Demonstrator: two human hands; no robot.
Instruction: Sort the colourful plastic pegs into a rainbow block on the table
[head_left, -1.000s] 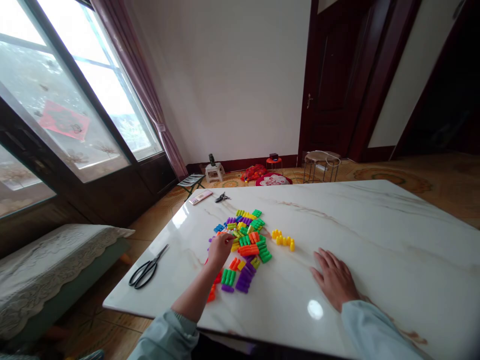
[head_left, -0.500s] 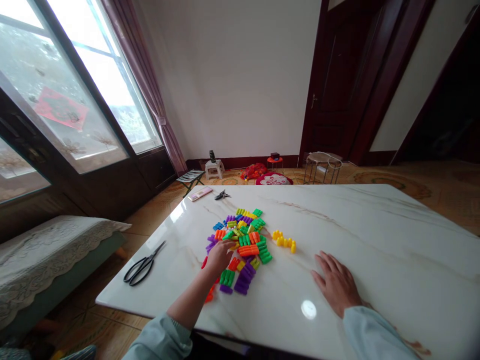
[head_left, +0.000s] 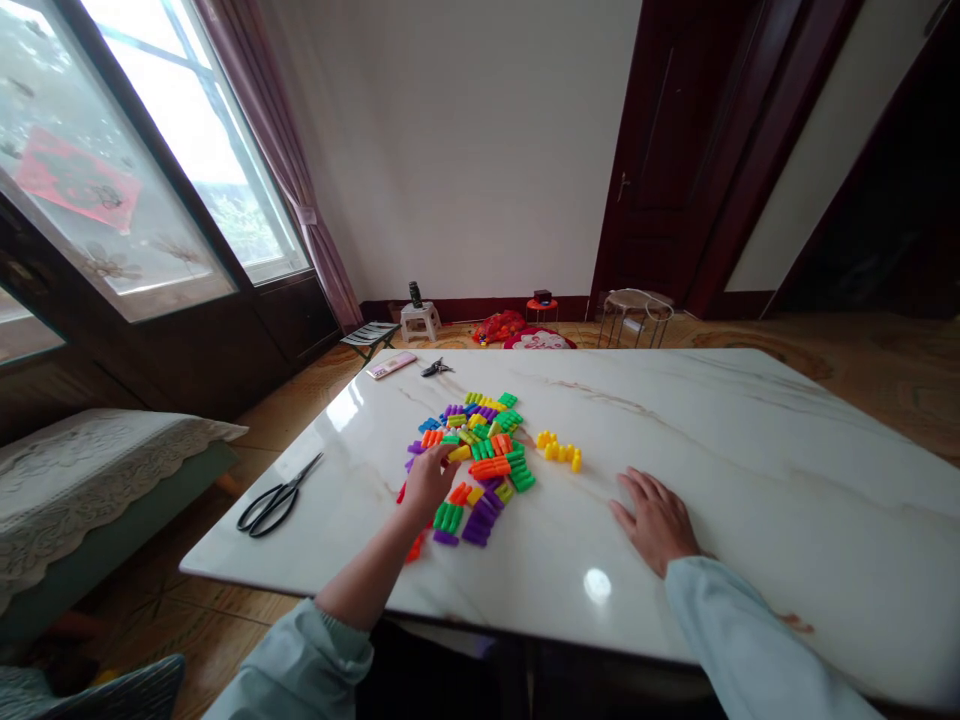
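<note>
Coloured toy building blocks (head_left: 491, 467) in green, orange, purple, yellow and blue lie heaped on the white marbled table (head_left: 675, 420). At the left side of the heap, my left hand (head_left: 429, 480) pinches a yellow building block (head_left: 459, 454) between thumb and fingers. Part of the heap is hidden behind that hand. My right hand (head_left: 656, 520) rests flat on the tabletop with its fingers apart, holding nothing. Between this hand and the heap sits a small group of yellow blocks (head_left: 559, 452), apart from the rest.
Black-handled scissors (head_left: 279, 497) lie near the table's left edge. Farther back are a phone-like pink object (head_left: 391, 365) and a small dark bunch, perhaps keys (head_left: 436, 368). A bench with a lace cover (head_left: 112, 480) stands to the left; stools stand along the wall.
My left hand now has a yellow block in its pinch, at the heap's left side. The right hand stays flat on the table. The whole view has shifted slightly.
</note>
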